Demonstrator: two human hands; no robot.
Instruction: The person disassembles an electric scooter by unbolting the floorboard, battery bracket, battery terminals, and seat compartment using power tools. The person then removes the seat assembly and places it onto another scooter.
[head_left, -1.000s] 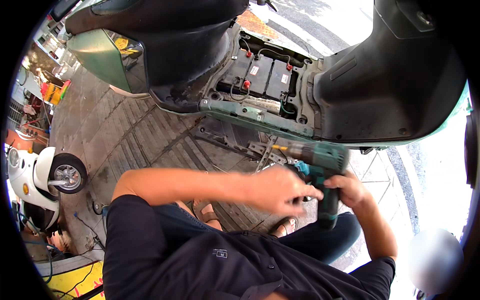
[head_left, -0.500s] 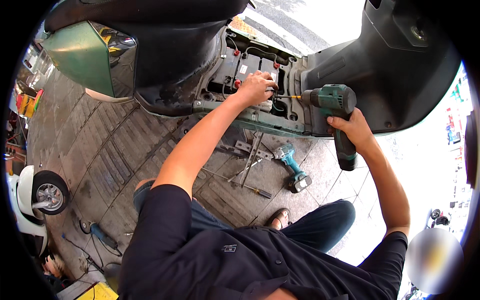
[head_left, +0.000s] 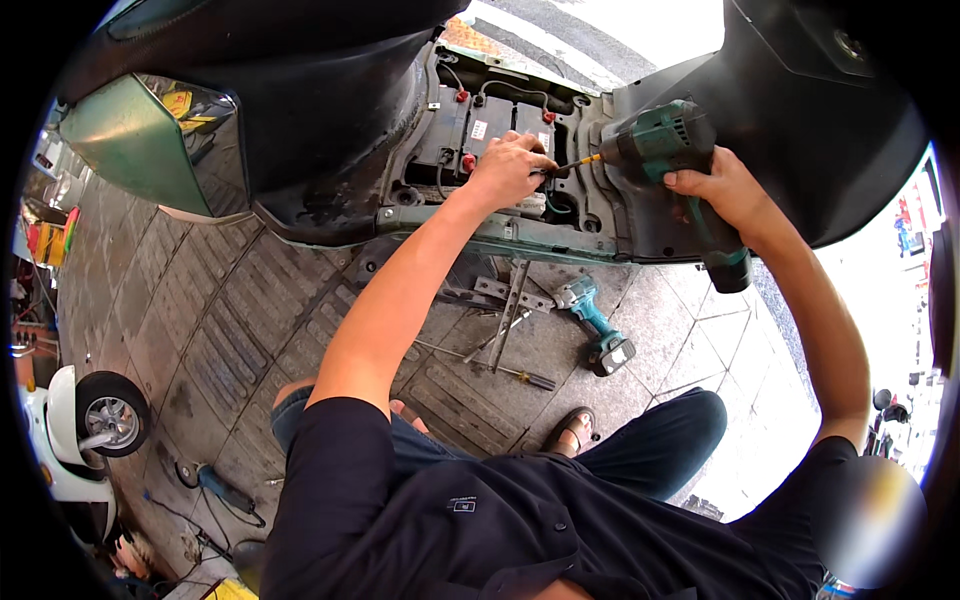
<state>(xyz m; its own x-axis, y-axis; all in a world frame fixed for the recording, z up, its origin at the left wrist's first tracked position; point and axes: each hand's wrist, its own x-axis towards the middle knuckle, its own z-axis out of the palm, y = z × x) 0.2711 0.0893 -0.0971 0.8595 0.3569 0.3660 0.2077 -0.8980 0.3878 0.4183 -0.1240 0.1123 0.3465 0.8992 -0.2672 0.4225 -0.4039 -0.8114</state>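
Note:
My right hand (head_left: 735, 195) is wrapped round the grip of a green-and-black cordless drill (head_left: 662, 140). A long, thin bit (head_left: 580, 162) points left from the drill, slanting down toward the fingertips of my left hand (head_left: 512, 168). Those fingers are pinched together at the right edge of the battery compartment; what they hold is too small and hidden to name. Under and beside the hand are dark batteries (head_left: 490, 112) with red terminal caps (head_left: 469, 163) and cables. They sit in the opened floor of a green scooter (head_left: 508, 240).
On the paving below the scooter lie a second teal cordless driver (head_left: 595, 325), a screwdriver (head_left: 527, 379) and crossed metal bars (head_left: 512, 300). An angle grinder (head_left: 222, 488) rests at lower left, near a white scooter's wheel (head_left: 112, 413). The black front panel (head_left: 780, 150) rises at right.
My right hand has raised the drill and tilted it, so the bit now slants down to the left. My left hand stays at the compartment's edge.

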